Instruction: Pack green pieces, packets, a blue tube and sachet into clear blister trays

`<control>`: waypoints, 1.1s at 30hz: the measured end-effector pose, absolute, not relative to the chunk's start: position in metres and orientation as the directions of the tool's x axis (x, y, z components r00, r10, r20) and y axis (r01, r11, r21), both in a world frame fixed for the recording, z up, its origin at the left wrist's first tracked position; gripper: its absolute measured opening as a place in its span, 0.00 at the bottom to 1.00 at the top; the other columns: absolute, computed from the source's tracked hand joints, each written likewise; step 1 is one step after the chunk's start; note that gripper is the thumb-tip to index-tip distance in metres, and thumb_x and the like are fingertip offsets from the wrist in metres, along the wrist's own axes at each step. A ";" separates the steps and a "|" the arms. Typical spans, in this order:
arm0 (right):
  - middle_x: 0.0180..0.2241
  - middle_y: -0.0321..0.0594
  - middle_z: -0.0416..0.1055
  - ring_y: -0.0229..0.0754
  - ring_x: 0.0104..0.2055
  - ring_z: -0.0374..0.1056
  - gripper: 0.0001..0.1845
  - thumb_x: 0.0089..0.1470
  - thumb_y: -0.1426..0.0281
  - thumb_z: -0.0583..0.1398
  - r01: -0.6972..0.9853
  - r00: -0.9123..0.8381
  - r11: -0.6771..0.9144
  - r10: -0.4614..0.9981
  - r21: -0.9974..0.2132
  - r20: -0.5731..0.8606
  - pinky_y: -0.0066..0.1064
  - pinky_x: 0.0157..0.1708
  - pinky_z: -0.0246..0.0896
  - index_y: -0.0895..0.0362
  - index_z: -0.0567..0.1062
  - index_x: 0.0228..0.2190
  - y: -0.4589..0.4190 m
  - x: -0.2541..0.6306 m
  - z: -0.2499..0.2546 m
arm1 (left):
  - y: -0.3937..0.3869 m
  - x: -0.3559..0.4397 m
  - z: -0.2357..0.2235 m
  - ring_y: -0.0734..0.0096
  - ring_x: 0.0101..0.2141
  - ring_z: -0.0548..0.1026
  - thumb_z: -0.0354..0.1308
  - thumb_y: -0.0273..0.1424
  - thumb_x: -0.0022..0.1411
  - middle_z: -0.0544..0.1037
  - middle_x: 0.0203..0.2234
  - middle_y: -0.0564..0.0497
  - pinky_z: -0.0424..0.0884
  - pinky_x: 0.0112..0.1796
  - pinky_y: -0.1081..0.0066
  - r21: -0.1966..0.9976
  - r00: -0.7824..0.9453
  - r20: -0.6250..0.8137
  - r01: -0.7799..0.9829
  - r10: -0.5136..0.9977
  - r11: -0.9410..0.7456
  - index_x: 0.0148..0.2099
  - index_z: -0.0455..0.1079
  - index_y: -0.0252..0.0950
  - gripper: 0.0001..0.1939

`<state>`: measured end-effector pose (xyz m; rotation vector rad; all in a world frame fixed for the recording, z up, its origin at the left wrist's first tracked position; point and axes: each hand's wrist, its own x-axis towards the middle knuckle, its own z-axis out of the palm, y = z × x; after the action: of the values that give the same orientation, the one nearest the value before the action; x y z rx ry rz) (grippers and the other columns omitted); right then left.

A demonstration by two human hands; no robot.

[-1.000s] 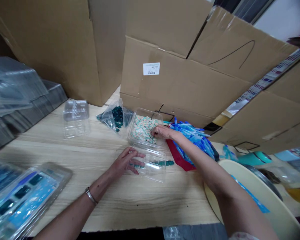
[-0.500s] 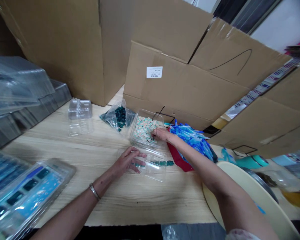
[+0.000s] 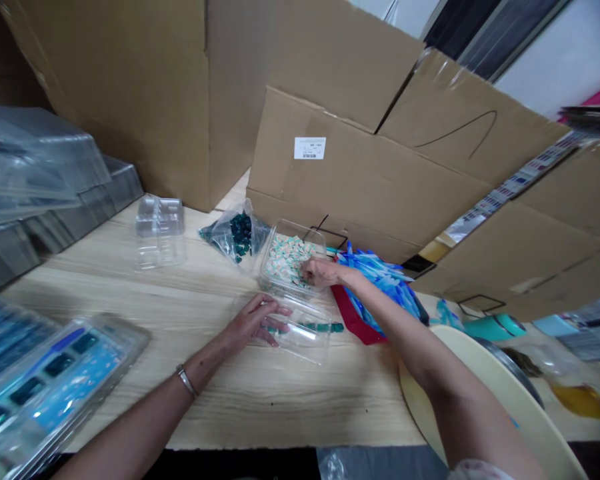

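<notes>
My left hand rests with fingers spread on the left end of a clear plastic blister tray. A row of small dark green pieces lies along that tray, partly under my fingers. Just behind, a clear plastic box holds many small pale pink and mint flat pieces. The fingers of my right hand are bunched together down among those pieces at the box's right side. Whatever is between the fingertips is hidden.
A plastic bag of dark green pieces lies left of the box, with another blister tray farther left. A red container of blue pens and a cream basin stand right. Filled packs and stacked clear trays line the left; cardboard rises behind.
The camera view has shifted slightly. My right hand stays in the box of pale pieces, and my left hand keeps its place on the blister tray.
</notes>
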<state>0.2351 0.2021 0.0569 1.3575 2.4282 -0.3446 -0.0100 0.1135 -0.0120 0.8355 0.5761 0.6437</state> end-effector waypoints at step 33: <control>0.29 0.42 0.76 0.42 0.31 0.69 0.10 0.37 0.77 0.66 0.958 -0.246 0.287 0.856 0.022 -0.454 0.25 0.26 0.54 0.61 0.79 0.28 0.224 0.231 0.040 | 0.112 -0.008 -0.012 0.54 0.37 0.78 0.54 0.40 0.60 0.73 0.47 0.39 0.74 0.20 0.68 0.796 0.692 -0.228 -0.272 0.685 0.541 0.39 0.57 0.37 0.13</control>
<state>0.2314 0.2238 0.0397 1.6334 2.1833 -0.3667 -0.0084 0.1123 -0.0117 0.8139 0.5676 0.6060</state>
